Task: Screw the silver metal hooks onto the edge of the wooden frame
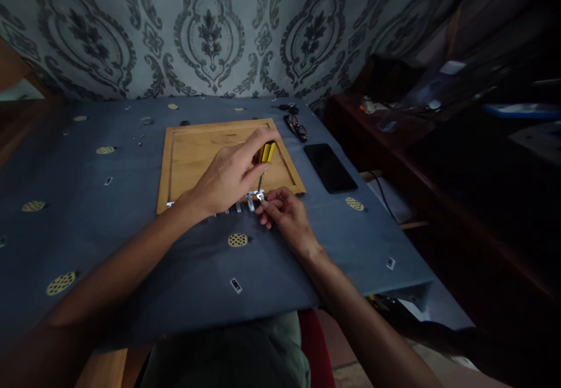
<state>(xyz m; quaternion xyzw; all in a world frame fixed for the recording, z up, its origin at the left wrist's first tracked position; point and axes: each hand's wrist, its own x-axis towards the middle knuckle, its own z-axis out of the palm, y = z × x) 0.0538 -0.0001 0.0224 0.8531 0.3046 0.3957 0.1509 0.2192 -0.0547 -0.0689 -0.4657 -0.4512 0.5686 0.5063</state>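
Note:
My left hand (228,173) is wrapped round the yellow and black handle of a screwdriver (267,152). The screwdriver stands nearly upright, its thin shaft reaching down to the front edge of a framed wooden board (210,137). Along that edge runs a shiny metal hook rail (249,202), with several hooks hanging past the board toward me. My left forearm and hand cover part of it. At the rail's right end my right hand (287,215) pinches a bright metal piece beside the screwdriver tip, its fingers curled. Whether a screw sits under the tip is too small to tell.
A black phone (331,167), a pair of glasses (298,127) and dark keys (289,108) lie right of the board. Small metal bits (139,142) lie on the blue patterned tablecloth (131,248) at left. A dark red desk (390,137) with a clear bottle adjoins at right.

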